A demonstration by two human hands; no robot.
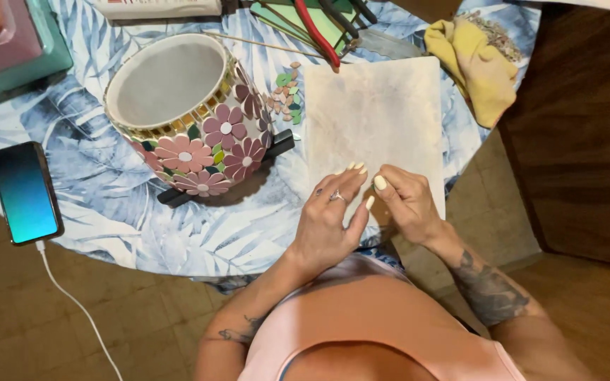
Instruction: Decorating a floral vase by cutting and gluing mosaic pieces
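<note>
**K:** Wood-look floor [51,310] on the left, brown. White cable [72,300] runs across it up to a phone [25,192] with a lit blue-green screen, lying flat at the table [107,212] edge. Table is round, covered in a blue-and-white leaf print.

**M:** Centre?

**K:** Pot [188,116] tipped on its side, resting on a black bar [178,196]. Pink and mauve mosaic flowers on its wall, gold tiles round the rim. Loose small tile pieces [285,92] just beside it.

**M:** Hands?

**K:** Both at the near edge of a pale, stained square slab [375,113]. Left hand [330,222]: ring on one finger, fingers curled, tips meeting the right's. Right hand [407,204]: fingers pressed together in a pinch grip. Can't tell what's pinched, too small or hidden.

**M:** Right side?

**K:** Red-handled pliers [319,35] at the far edge, yellow cloth [478,67] beyond the slab. Dark wooden furniture [580,141] close beside the table.
</note>
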